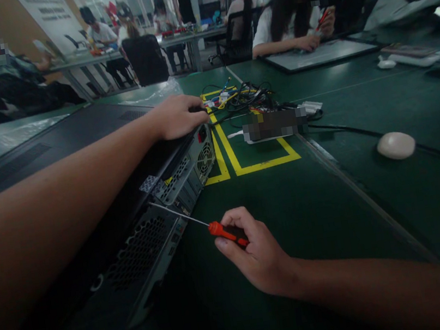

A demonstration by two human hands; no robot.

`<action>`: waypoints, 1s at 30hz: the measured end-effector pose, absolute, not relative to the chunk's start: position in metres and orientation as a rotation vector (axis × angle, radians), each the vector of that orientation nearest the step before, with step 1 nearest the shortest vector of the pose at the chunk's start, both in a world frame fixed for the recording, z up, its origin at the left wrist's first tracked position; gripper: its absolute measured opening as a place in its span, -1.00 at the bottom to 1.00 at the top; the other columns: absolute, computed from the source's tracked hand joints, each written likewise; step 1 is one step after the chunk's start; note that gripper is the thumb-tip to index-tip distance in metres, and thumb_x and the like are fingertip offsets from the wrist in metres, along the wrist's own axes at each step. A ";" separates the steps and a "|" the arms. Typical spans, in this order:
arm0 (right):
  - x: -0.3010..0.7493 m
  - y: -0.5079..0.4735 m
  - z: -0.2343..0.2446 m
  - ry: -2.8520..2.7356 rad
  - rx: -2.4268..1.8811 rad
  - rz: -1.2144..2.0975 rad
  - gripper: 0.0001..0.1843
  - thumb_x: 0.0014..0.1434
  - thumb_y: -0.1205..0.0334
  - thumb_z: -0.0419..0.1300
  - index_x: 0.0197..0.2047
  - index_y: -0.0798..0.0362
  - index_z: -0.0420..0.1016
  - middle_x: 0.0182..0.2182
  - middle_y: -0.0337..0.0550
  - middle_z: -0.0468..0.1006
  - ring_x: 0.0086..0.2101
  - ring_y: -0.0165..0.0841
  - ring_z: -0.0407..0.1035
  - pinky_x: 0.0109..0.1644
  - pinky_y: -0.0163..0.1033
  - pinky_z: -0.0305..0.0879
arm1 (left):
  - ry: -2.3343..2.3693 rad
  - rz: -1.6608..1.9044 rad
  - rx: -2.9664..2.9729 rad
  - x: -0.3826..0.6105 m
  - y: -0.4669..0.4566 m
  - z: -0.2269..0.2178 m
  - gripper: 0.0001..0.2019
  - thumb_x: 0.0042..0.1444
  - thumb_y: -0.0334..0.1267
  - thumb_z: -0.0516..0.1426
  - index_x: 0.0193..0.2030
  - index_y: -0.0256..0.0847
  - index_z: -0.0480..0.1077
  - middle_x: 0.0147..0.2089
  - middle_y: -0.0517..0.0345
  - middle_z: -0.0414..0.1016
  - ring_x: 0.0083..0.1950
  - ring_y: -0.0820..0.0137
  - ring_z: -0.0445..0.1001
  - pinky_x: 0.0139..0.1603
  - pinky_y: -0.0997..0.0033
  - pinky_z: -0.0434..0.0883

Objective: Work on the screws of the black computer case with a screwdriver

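Note:
A black desktop computer case (101,116) lies on its side at the left, its metal back panel facing right. Across its top reaches my left arm, and my left hand (180,117) grips the far rear corner, fingertips partly hidden. My right hand (258,253) is closed around the handle of a red-and-black screwdriver (218,229). The screwdriver's long shaft points left, its tip at the near top edge of the back panel, beside a small perforated metal tab (149,184). Whether the tip sits in a screw is too small to tell.
Bundled cables (251,97) lie beyond the case on the green table (300,202), near yellow tape outlines (267,165). Right of them are a blurred-out box-like object (274,125) and a white mouse-like object (396,145) by a black cable. Another person works over a flat panel (323,53) across the table.

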State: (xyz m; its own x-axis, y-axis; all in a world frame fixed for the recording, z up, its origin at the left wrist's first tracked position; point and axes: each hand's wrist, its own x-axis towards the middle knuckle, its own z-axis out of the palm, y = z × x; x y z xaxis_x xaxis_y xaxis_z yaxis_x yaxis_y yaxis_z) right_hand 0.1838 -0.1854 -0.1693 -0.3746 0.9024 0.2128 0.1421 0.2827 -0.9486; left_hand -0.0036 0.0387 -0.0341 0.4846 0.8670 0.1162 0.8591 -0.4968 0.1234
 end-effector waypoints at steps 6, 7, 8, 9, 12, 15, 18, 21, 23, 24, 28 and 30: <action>0.183 -0.185 -0.168 -1.721 -0.970 1.206 -0.89 0.34 0.24 0.22 -0.09 -0.01 0.36 -0.37 -0.31 0.41 -0.42 -0.42 0.30 -0.31 -0.29 0.22 | 1.555 0.255 2.670 -0.004 0.038 -0.034 -0.50 0.23 0.07 0.06 0.10 -0.14 0.61 0.01 -0.04 0.65 0.03 0.07 0.53 0.06 0.18 0.38; 0.183 -0.185 -0.168 -1.720 -0.972 1.204 -0.88 0.34 0.25 0.22 -0.09 -0.01 0.36 -0.37 -0.31 0.41 -0.42 -0.42 0.29 -0.31 -0.29 0.22 | 1.561 0.252 2.671 -0.003 0.038 -0.034 -0.50 0.23 0.07 0.05 0.10 -0.15 0.61 0.01 -0.05 0.64 0.02 0.07 0.53 0.06 0.17 0.38; 0.183 -0.184 -0.169 -1.719 -0.969 1.199 -0.88 0.33 0.25 0.23 -0.09 -0.01 0.36 -0.36 -0.32 0.41 -0.42 -0.42 0.29 -0.31 -0.29 0.22 | 1.565 0.248 2.671 -0.003 0.037 -0.034 -0.50 0.23 0.07 0.05 0.10 -0.16 0.61 0.01 -0.05 0.64 0.02 0.07 0.53 0.06 0.17 0.38; 0.183 -0.184 -0.170 -1.717 -0.964 1.195 -0.87 0.33 0.26 0.23 -0.09 -0.01 0.36 -0.36 -0.32 0.41 -0.42 -0.42 0.29 -0.30 -0.29 0.23 | 1.566 0.243 2.670 -0.003 0.037 -0.033 -0.49 0.24 0.07 0.04 0.10 -0.16 0.61 0.01 -0.05 0.64 0.02 0.07 0.53 0.06 0.17 0.38; 0.182 -0.184 -0.171 -1.715 -0.952 1.194 -0.88 0.33 0.25 0.23 -0.09 -0.01 0.36 -0.37 -0.32 0.41 -0.41 -0.41 0.30 -0.30 -0.30 0.23 | 1.563 0.235 2.668 -0.002 0.036 -0.033 -0.49 0.23 0.06 0.05 0.12 -0.15 0.60 0.02 -0.04 0.64 0.03 0.07 0.53 0.07 0.18 0.38; 0.183 -0.185 -0.171 -1.712 -0.961 1.210 -0.89 0.34 0.24 0.22 -0.09 -0.01 0.37 -0.36 -0.30 0.42 -0.39 -0.41 0.31 -0.30 -0.30 0.24 | 1.559 0.236 2.670 -0.002 0.036 -0.032 -0.49 0.23 0.06 0.05 0.12 -0.15 0.60 0.02 -0.05 0.64 0.05 0.06 0.53 0.08 0.18 0.38; 0.183 -0.185 -0.169 -1.711 -0.971 1.211 -0.88 0.35 0.21 0.23 -0.08 -0.01 0.38 -0.36 -0.30 0.43 -0.39 -0.41 0.31 -0.29 -0.30 0.25 | 1.552 0.237 2.669 -0.002 0.037 -0.032 -0.50 0.22 0.06 0.06 0.13 -0.13 0.60 0.01 -0.04 0.65 0.07 0.04 0.53 0.08 0.16 0.38; 0.184 -0.185 -0.169 -1.716 -0.964 1.209 -0.89 0.36 0.21 0.22 -0.09 -0.01 0.38 -0.35 -0.30 0.42 -0.40 -0.41 0.30 -0.30 -0.30 0.24 | 1.546 0.238 2.661 -0.003 0.037 -0.032 -0.49 0.20 0.05 0.06 0.14 -0.13 0.60 0.02 -0.06 0.64 0.08 0.01 0.53 0.11 0.12 0.38; 0.184 -0.185 -0.169 -1.720 -0.958 1.214 -0.90 0.36 0.22 0.22 -0.09 -0.01 0.38 -0.36 -0.30 0.42 -0.40 -0.41 0.30 -0.30 -0.30 0.24 | 1.543 0.250 2.659 -0.003 0.037 -0.033 -0.48 0.20 0.04 0.05 0.15 -0.13 0.60 0.04 -0.07 0.64 0.10 0.00 0.53 0.13 0.10 0.38; 0.184 -0.185 -0.169 -1.720 -0.957 1.213 -0.90 0.36 0.22 0.22 -0.09 -0.01 0.38 -0.36 -0.30 0.42 -0.40 -0.41 0.30 -0.30 -0.30 0.24 | 1.539 0.252 2.659 -0.003 0.037 -0.033 -0.48 0.20 0.04 0.05 0.15 -0.14 0.60 0.04 -0.08 0.63 0.10 0.00 0.53 0.14 0.10 0.38; 0.184 -0.185 -0.170 -1.715 -0.950 1.192 -0.89 0.35 0.23 0.23 -0.09 -0.01 0.38 -0.35 -0.29 0.43 -0.39 -0.41 0.32 -0.29 -0.29 0.25 | 1.526 0.245 2.659 -0.003 0.038 -0.033 -0.49 0.20 0.04 0.05 0.12 -0.15 0.60 0.02 -0.07 0.63 0.08 0.03 0.53 0.13 0.12 0.38; 0.184 -0.185 -0.170 -1.716 -0.943 1.185 -0.90 0.35 0.23 0.23 -0.09 -0.01 0.39 -0.35 -0.29 0.43 -0.39 -0.41 0.32 -0.29 -0.28 0.25 | 1.530 0.252 2.661 -0.003 0.038 -0.033 -0.50 0.20 0.05 0.06 0.10 -0.14 0.60 0.00 -0.05 0.63 0.06 0.04 0.53 0.12 0.14 0.39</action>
State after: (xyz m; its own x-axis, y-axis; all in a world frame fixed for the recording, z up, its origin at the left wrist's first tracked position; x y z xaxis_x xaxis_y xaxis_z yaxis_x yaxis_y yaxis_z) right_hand 0.1837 -0.1847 -0.1696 -0.3767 0.9021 0.2106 0.1225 0.2739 -0.9539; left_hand -0.0029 0.0376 -0.0327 0.4937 0.8626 0.1106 0.8525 -0.5051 0.1344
